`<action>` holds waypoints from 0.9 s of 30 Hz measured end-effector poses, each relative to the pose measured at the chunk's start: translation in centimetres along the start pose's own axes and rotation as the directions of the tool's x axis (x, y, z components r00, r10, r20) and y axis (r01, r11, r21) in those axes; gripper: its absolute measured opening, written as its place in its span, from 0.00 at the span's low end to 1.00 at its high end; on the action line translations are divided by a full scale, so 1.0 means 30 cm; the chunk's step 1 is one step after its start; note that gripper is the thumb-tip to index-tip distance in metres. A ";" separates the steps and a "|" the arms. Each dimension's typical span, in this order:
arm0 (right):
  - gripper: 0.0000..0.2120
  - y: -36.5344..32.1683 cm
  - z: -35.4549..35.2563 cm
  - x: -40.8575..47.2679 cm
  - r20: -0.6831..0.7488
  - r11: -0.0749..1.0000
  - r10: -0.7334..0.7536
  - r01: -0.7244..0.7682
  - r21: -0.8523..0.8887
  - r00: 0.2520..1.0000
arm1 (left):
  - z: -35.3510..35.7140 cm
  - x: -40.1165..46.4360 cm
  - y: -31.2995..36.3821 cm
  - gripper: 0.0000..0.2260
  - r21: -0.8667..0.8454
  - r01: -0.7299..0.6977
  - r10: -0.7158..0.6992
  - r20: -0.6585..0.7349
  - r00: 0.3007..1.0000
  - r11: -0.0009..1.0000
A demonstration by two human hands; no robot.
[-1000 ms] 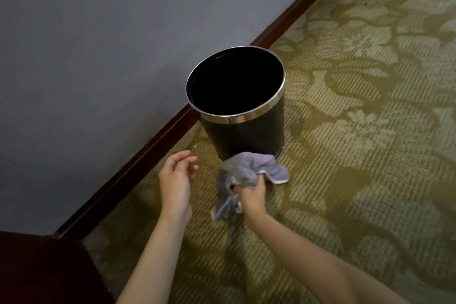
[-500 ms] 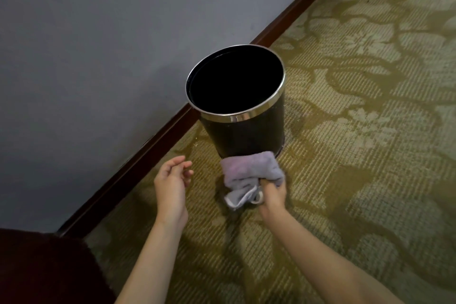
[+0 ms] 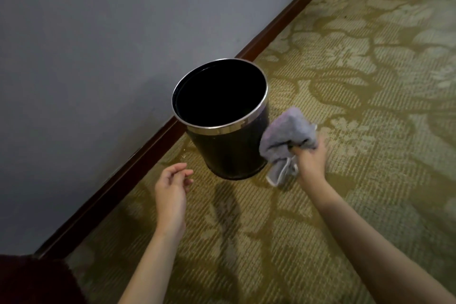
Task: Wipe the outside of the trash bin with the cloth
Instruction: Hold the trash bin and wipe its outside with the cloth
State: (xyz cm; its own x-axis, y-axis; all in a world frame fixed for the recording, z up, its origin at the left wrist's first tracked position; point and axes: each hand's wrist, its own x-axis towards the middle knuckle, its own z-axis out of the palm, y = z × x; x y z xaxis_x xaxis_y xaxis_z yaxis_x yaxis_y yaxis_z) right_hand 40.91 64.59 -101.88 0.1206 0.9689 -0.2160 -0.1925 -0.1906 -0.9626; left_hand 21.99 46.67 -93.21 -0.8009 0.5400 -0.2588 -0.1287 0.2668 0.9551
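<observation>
Bin (image 3: 229, 150) far side hidden; right hand (image 3: 309, 159) fingers buried in cloth (image 3: 287, 134).

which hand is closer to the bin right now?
Right. The right hand grips the cloth, which is pressed against the bin on its right side. The left hand hangs open, apart from the bin, near its base on the wall side.

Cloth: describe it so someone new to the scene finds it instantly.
Start at the black trash bin with a silver rim, standing on the patterned carpet by the grey wall. Against the bin's right side, the right hand grips a bunched cloth. It is the only soft, pale lilac thing there.
</observation>
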 end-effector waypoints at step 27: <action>0.15 -0.047 0.096 0.098 0.165 0.950 0.078 -0.023 -0.313 0.983 | 0.240 -0.045 0.115 0.09 0.332 -0.544 0.414 0.388 0.823 0.770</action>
State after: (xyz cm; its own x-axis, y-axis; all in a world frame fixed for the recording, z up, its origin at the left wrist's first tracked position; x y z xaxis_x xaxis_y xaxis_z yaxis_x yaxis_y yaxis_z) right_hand 38.75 68.15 -100.69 -0.0571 0.9638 -0.2604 0.1188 -0.2525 -0.9603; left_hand 26.84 52.60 -90.61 -0.4855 0.8650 0.1268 0.5310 0.1765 0.8288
